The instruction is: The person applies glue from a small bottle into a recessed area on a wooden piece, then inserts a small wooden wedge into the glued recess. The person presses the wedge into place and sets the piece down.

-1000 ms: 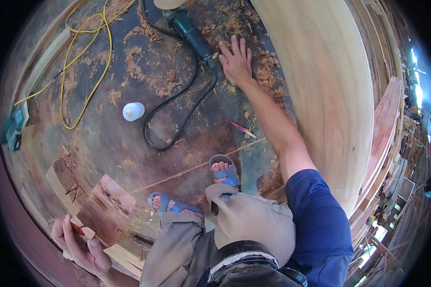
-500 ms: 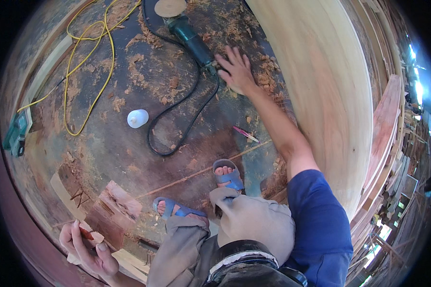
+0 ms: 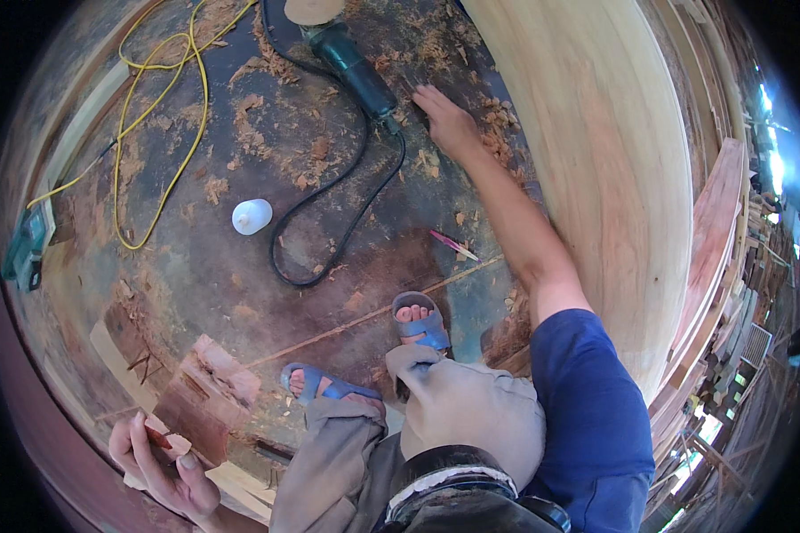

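My right hand (image 3: pixel 449 123) stretches far forward, fingers spread, just beside the rear end of a green angle grinder (image 3: pixel 347 60) lying on the floor among wood shavings; whether it touches the tool I cannot tell. The grinder's black cord (image 3: pixel 329 186) loops back toward me. My left hand (image 3: pixel 156 457) is low at the left, fingers curled around a small pale wooden piece with a reddish pencil-like stick (image 3: pixel 157 436). A large curved pale wooden panel (image 3: pixel 596 160) stands right of my arm.
A yellow cable (image 3: pixel 164 107) loops at the upper left. A white plastic bottle (image 3: pixel 252 216) lies on the floor. A pink pencil (image 3: pixel 453 244) lies near my blue sandals (image 3: pixel 422 324). A green power tool (image 3: pixel 27 249) sits far left. Stacked planks (image 3: pixel 720 266) fill the right.
My right hand has slid forward along the floor toward the grinder. The left hand has stayed low at the left, still holding the small piece.
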`<state>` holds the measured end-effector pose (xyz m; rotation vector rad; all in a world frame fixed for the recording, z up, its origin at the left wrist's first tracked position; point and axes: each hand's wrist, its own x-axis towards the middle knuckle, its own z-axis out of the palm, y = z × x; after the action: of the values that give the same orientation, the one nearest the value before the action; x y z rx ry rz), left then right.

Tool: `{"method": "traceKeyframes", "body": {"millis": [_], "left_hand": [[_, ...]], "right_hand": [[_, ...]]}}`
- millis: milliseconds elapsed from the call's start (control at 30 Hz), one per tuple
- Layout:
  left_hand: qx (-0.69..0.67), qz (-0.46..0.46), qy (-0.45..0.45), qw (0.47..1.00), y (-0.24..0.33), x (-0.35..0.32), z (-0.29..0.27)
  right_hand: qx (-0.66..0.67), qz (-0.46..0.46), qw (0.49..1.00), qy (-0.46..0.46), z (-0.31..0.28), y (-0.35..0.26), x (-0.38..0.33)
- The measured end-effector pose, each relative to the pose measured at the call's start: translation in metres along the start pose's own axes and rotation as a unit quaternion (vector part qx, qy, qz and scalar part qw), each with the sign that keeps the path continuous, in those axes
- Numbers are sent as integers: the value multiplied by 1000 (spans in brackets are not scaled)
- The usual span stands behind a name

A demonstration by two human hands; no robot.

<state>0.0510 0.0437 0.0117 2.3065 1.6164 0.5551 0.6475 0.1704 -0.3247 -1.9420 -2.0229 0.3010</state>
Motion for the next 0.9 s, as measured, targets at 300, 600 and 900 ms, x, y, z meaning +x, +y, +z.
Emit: {"method": "traceKeyframes", "body": {"millis": [300, 600, 900], "left_hand": [[-4, 17, 3, 1000, -3, 0, 0], [101, 29, 3, 994, 17, 13, -4], [50, 40, 25, 998, 20, 25, -1]], "right_hand": [[-107, -19, 993, 55, 5, -12, -2], [147, 105, 983, 32, 8, 3, -43], [-160, 4, 987, -31, -24, -24, -66]]}}
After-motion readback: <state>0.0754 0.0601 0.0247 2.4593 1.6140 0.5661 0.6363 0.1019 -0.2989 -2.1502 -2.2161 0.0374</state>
